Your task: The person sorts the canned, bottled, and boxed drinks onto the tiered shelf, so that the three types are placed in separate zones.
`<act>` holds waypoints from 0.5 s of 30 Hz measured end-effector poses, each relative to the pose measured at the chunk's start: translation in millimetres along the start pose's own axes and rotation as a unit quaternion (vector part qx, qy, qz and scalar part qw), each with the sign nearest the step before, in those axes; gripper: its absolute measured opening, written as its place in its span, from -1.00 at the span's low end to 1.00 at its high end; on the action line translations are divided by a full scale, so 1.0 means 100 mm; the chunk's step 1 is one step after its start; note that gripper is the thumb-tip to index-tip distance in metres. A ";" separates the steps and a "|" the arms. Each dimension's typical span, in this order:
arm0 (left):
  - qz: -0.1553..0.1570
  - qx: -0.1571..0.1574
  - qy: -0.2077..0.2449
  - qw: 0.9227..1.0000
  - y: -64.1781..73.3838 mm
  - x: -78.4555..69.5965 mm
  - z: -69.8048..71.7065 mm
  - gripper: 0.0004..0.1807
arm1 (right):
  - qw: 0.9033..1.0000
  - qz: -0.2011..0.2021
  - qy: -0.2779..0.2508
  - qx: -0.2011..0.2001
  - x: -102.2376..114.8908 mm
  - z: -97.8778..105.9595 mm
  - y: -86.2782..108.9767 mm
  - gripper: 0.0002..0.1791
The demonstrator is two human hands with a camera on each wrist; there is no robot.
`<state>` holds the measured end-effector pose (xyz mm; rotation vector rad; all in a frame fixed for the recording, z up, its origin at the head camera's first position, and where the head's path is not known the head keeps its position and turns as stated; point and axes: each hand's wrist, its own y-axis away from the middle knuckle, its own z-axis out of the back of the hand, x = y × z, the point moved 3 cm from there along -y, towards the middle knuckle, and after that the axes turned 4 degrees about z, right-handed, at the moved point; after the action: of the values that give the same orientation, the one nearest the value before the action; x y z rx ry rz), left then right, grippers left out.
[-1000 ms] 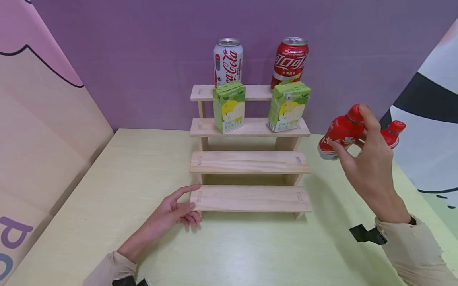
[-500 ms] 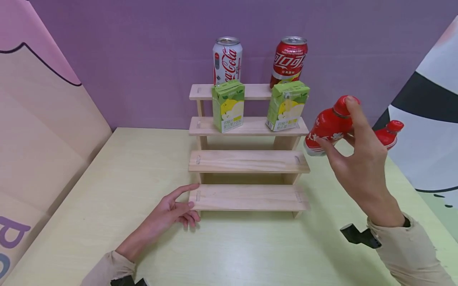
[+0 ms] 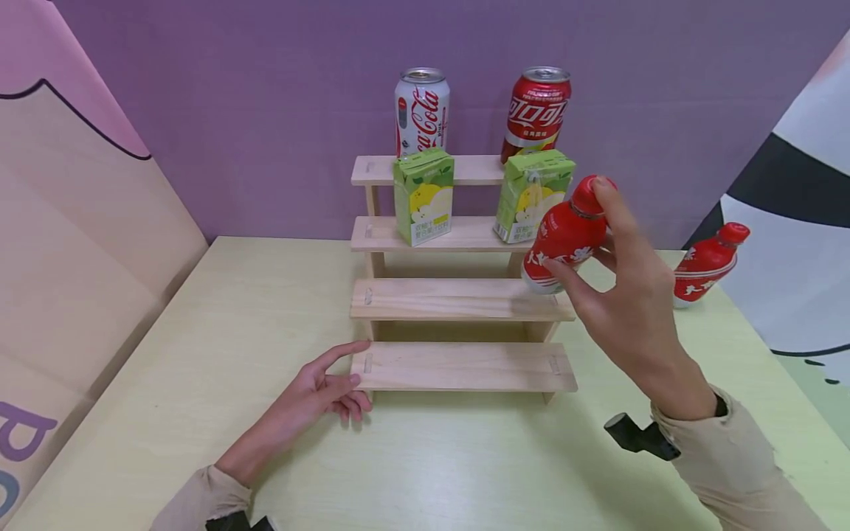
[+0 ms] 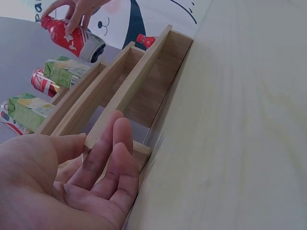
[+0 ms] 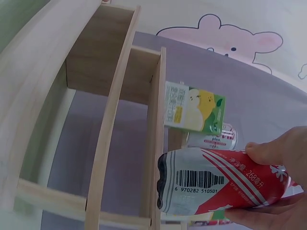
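Observation:
A wooden four-step display rack (image 3: 458,366) stands on the table. My right hand (image 3: 631,310) grips a small red Coca-Cola bottle (image 3: 561,240), its fingertip on the red cap and thumb low on its side. Tilted, the bottle hangs over the right end of the second step from the bottom. In the right wrist view its barcode side (image 5: 206,184) shows. My left hand (image 3: 325,387) holds the left end of the lowest step between thumb and index finger; the other fingers curl beneath in the left wrist view.
A second red bottle (image 3: 705,265) stands on the table to the right. Two green juice cartons (image 3: 425,198) occupy the third step. On the top step are a white Coca-Cola can (image 3: 423,110) and a red one (image 3: 539,110). A purple backdrop (image 3: 279,133) rises behind.
My right hand has carried the bottle leftward from beside the rack to over its right end, uncovering the second bottle. The left hand keeps its place on the lowest step.

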<state>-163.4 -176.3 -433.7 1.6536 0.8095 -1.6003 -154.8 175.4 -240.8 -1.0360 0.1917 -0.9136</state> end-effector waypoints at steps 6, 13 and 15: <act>0.004 -0.004 0.001 1.000 0.00 0.00 0.00 -0.43 | 1.000 0.009 -0.025 0.009 0.11 -0.16 -0.04 0.04; 0.003 -0.004 -0.001 1.000 0.01 -0.01 -0.01 -0.43 | 0.998 0.020 -0.059 0.029 0.22 -0.38 -0.05 0.05; 0.000 -0.002 -0.001 1.000 0.01 -0.01 -0.01 -0.43 | 0.997 0.024 -0.071 0.033 0.25 -0.44 -0.06 0.05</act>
<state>-162.4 -176.3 -432.8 1.6483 0.8119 -1.5993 -166.5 127.1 -253.0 -1.0264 0.0664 -0.7935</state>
